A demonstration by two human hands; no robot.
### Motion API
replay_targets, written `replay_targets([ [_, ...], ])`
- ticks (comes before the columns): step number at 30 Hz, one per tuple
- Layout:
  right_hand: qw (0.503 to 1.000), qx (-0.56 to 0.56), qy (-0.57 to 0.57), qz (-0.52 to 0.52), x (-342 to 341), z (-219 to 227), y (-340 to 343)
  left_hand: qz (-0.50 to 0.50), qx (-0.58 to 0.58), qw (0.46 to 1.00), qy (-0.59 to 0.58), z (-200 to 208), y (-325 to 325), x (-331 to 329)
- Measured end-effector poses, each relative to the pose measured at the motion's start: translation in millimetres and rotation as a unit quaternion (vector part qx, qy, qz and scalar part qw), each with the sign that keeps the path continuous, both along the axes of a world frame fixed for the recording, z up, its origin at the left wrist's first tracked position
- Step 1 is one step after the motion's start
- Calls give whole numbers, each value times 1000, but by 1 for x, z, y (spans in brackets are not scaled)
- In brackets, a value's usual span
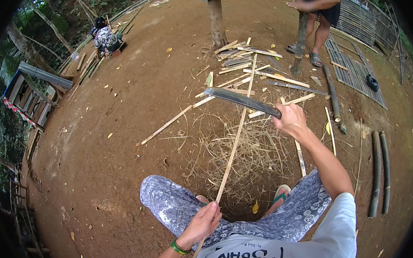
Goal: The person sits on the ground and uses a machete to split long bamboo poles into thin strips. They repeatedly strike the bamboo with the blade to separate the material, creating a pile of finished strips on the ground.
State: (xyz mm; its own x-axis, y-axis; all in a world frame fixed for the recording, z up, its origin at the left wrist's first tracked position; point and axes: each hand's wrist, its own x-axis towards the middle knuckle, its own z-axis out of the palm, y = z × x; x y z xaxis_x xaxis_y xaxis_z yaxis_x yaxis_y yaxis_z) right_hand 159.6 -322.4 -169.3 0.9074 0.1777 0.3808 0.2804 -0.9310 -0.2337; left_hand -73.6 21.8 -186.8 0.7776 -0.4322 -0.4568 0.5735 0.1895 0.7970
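My left hand is closed round the near part of a long, thin bamboo strip, which runs away from me across the middle of the view. In my right hand is the dark handle of a machete. Its long blade points left and crosses over the strip; whether the two touch I cannot tell. Below the blade a tangle of pale shavings lies on the dirt between my legs. My fingertips round the handle are partly hidden.
Split bamboo pieces lie heaped ahead, beside a wooden post. Another person stands at the far right, hands on an upright pole. Dark bamboo poles lie to my right. Someone crouches at the far left.
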Motion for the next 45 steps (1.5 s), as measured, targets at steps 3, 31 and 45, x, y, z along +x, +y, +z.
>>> replay_targets([
  [3, 996, -16, 40, 73, -31, -2, 32, 21, 1, 1000, 5, -5, 2, 7],
  [31, 783, 596, 142, 105, -17, 49, 79, 86, 306, 898, -305, -25, -27, 26],
  [45, 844, 521, 86, 91, -39, 97, 88, 206, 312, 835, -403, -25, -67, 81],
])
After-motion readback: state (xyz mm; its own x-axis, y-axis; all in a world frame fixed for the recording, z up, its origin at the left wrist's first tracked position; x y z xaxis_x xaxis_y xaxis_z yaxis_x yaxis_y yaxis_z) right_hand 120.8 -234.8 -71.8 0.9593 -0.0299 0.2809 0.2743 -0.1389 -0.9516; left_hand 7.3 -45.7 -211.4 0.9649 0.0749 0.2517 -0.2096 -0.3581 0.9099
